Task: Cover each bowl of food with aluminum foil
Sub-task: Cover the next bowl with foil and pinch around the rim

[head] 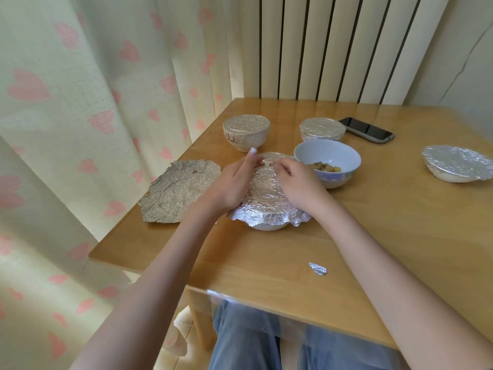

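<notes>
Blue-jeaned knees [266, 340] fill the bottom centre of the frame, under the near edge of the wooden counter [266, 263]. Just beyond that edge, right of centre, lies a small crumpled foil scrap [318, 269]. At mid-frame a white bowl [269, 226] sits under a foil sheet [266, 198] whose ruffled edge flares out around the rim. Both hands rest on this foil: the left hand [234, 182] lies along its left side with fingers stretched out and pressing, while the right hand [296, 180] sits on the right side with fingers curled down onto the foil; whether they pinch it I cannot tell. Left of the bowl, a loose wrinkled foil sheet [178, 192] lies flat at the counter's edge. Just right of the hands stands an uncovered bowl [327, 162] holding food. Farther back are two foil-covered bowls, one at left [246, 132], one at right [322, 129], with a dark phone [366, 129] beside the latter. At far right sits another foil-covered bowl [457, 164].
</notes>
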`<act>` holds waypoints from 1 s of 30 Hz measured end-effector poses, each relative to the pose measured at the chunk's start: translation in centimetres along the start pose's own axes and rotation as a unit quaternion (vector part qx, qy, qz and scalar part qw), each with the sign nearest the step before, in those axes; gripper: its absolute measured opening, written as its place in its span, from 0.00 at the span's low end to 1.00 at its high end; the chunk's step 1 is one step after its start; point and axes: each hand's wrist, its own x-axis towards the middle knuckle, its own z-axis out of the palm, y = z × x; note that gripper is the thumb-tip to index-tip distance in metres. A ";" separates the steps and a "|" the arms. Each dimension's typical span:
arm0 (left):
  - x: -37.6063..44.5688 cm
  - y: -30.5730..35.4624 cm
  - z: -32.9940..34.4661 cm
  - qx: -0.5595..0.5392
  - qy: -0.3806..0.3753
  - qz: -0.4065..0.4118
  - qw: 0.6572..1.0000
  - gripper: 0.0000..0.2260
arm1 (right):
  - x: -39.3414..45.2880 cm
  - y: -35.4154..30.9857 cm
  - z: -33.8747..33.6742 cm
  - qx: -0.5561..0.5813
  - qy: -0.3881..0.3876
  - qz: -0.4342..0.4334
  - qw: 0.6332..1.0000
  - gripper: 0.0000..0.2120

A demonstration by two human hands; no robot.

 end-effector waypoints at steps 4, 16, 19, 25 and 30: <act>0.4 -0.5 0.3 -0.010 0.020 -0.009 1.000 0.27 | 0.3 0.2 0.1 0.011 0.006 0.014 1.000 0.12; -1.6 0.0 0.2 0.011 0.055 -0.011 0.998 0.20 | 1.1 0.0 -0.8 0.034 -0.105 0.018 0.994 0.19; -1.2 -0.9 -2.2 -0.005 0.054 -0.018 0.998 0.30 | 0.7 0.0 -2.1 -0.019 -0.060 -0.008 0.998 0.19; 0.7 -0.8 -2.8 -0.109 -0.021 -0.007 0.994 0.29 | -1.9 0.1 -1.2 0.049 0.105 0.005 0.993 0.15; 0.6 -1.2 -1.0 -0.047 -0.045 -0.007 0.998 0.27 | -1.8 0.3 0.7 0.120 0.058 0.064 0.989 0.16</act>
